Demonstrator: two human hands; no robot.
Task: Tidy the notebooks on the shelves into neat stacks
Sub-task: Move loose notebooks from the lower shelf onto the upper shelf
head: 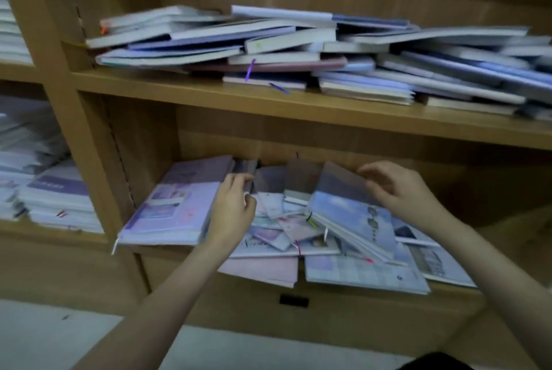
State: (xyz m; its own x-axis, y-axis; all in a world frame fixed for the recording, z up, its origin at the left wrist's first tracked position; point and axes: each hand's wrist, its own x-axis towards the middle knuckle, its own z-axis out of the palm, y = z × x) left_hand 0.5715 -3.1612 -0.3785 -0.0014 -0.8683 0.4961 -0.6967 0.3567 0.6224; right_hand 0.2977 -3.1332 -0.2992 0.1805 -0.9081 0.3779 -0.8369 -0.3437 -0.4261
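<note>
The notebooks (298,232) lie scattered across the lower shelf (373,295), some overhanging its front edge, so we reach in from both sides to gather them. Our left hand (233,208) curls its fingers on a small dark one; our right hand (397,187), fingers loosely bent, tips up the sky-blue notebook (352,214), though blur hides whether it is truly gripped.

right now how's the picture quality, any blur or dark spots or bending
Head view: dim, warm light with no glare; the back of the lower shelf lies in shadow. Motion blur softens everything, most on the right hand and the messy upper pile, so cover print is unreadable. The left hand is a little sharper. Wide-angle distortion bends the shelf upright and slopes the boards.
</note>
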